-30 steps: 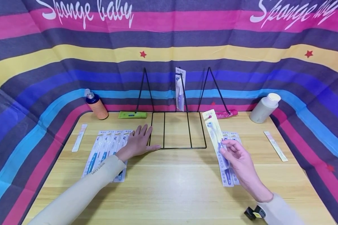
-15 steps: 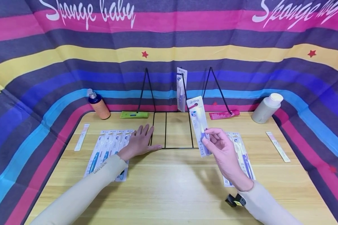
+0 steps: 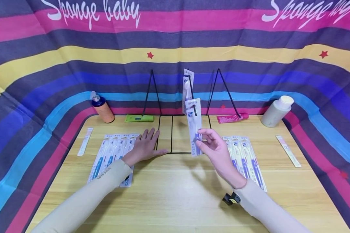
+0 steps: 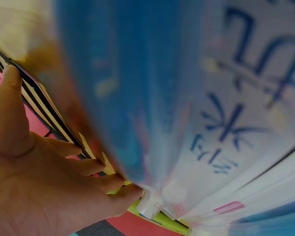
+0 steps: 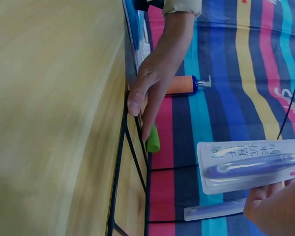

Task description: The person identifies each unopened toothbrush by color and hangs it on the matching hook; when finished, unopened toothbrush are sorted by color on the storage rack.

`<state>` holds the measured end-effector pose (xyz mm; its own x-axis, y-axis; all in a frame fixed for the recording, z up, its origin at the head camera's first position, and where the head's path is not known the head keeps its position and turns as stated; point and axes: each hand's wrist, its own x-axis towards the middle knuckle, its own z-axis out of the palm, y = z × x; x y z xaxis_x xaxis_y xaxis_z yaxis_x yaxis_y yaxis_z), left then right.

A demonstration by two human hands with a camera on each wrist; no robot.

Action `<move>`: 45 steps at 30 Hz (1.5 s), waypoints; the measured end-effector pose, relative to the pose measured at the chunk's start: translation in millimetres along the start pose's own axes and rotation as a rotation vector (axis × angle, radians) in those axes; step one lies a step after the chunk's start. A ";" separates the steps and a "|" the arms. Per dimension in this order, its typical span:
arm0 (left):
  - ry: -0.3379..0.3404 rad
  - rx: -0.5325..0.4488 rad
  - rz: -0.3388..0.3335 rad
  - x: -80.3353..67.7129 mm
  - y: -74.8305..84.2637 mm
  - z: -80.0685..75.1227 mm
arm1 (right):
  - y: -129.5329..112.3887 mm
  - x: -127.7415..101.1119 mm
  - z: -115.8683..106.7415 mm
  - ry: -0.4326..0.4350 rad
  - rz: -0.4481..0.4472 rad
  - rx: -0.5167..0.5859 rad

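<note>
Two hands work over the wooden table [image 3: 175, 194], both in beige sleeves. The right hand [image 3: 218, 153] pinches a packaged toothbrush [image 3: 193, 127] low on its card between thumb and fingertips, the other fingers loosely spread, and holds the pack upright in the air just in front of the black wire rack [image 3: 182, 134]. The left hand [image 3: 144, 147] lies flat, fingers straight and slightly apart, its fingertips at the rack's left edge and its heel over a row of packed toothbrushes [image 3: 110, 155]. A second row of packs [image 3: 245, 157] lies right of the right hand. Farther back one pack [image 3: 187, 85] already hangs on the rack's middle upright. Risk, as a judgement: the grip sits at the bottom of a long, light card, so the top could swing or twist and miss the hook; a knock against the hung pack could dislodge it. If the left hand lifts, the light rack may slide. At the far edge a pump bottle [image 3: 102, 108], a green tube [image 3: 139, 118], a red tube [image 3: 231, 118] and a white bottle [image 3: 277, 111] stand well apart from the work.
</note>
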<state>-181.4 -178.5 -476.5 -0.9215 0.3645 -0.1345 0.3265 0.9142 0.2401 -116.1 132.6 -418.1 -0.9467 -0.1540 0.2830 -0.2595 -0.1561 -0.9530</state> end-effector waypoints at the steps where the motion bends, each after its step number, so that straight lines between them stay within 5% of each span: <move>1: 0.001 0.000 0.002 0.2 -0.1 -0.2 | 1.0 3.6 1.5 0.001 0.003 0.001; 25: -0.008 -0.010 -0.007 0.1 1.9 2.1 | 36.3 101.2 13.6 0.036 -0.079 0.087; 36: -0.004 -0.022 -0.004 0.3 -1.5 3.0 | 39.9 114.3 -1.2 0.042 -0.047 0.035; 45: 0.008 -0.018 0.011 -0.3 -1.6 3.2 | 35.1 101.8 -29.9 0.071 -0.061 0.009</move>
<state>-181.0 -179.6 -479.9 -0.9195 0.3730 -0.1239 0.3329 0.9067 0.2589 -227.3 140.7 -426.0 -0.9402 -0.0748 0.3323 -0.3161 -0.1722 -0.9330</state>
